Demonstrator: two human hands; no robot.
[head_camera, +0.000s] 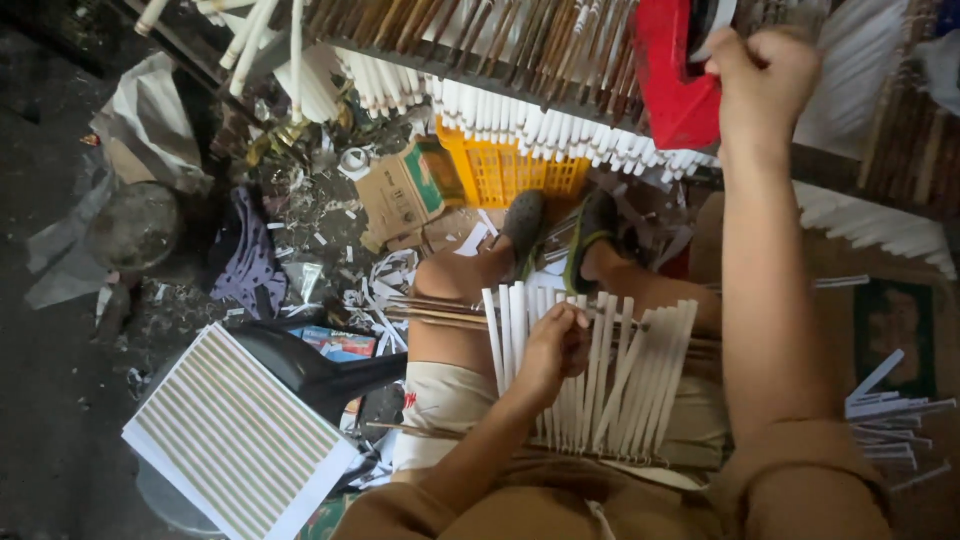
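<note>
left hand (552, 345) pinches white strips (600, 370) on the lap, many laid; right hand (765, 75) fist-closed by red holder (672, 75).

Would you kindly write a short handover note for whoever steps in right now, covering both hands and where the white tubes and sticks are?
Left hand: resting on a fan of white paper tubes spread over thin sticks across the lap, fingers pinching one tube.
Right hand: raised, closed on a red tool up at the rack of sticks and tubes.
Nearby: a yellow crate under the rack, a striped sheet stack at the left, loose white tubes at the right.
Done: many tubes already lie on the rack.
Left: the lap batch is not yet on the rack.
</note>
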